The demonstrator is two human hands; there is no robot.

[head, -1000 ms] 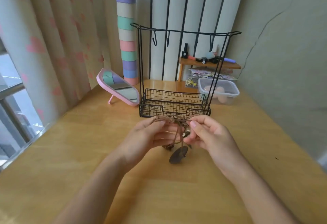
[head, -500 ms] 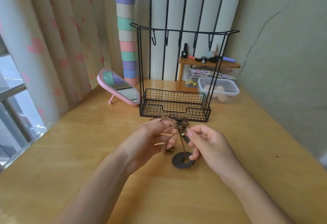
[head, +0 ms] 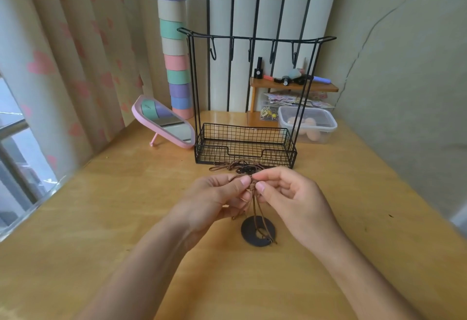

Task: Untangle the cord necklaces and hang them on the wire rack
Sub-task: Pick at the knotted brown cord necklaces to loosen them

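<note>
Fingers are working the knot: left hand (head: 214, 198) and right hand (head: 295, 201) are both pinching the tangled brown cord necklaces (head: 253, 202) between them. A dark round ring pendant (head: 247, 227) is hanging just below the hands, while the black wire rack (head: 278, 156) is standing just beyond them on the light wooden bench (head: 126, 206).

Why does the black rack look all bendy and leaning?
Head view: the wide lens probably bends straight lines, so the rack looks bowed and its posts lean; daylight from the window on the left puts a shiny patch on the table behind the rack.
</note>
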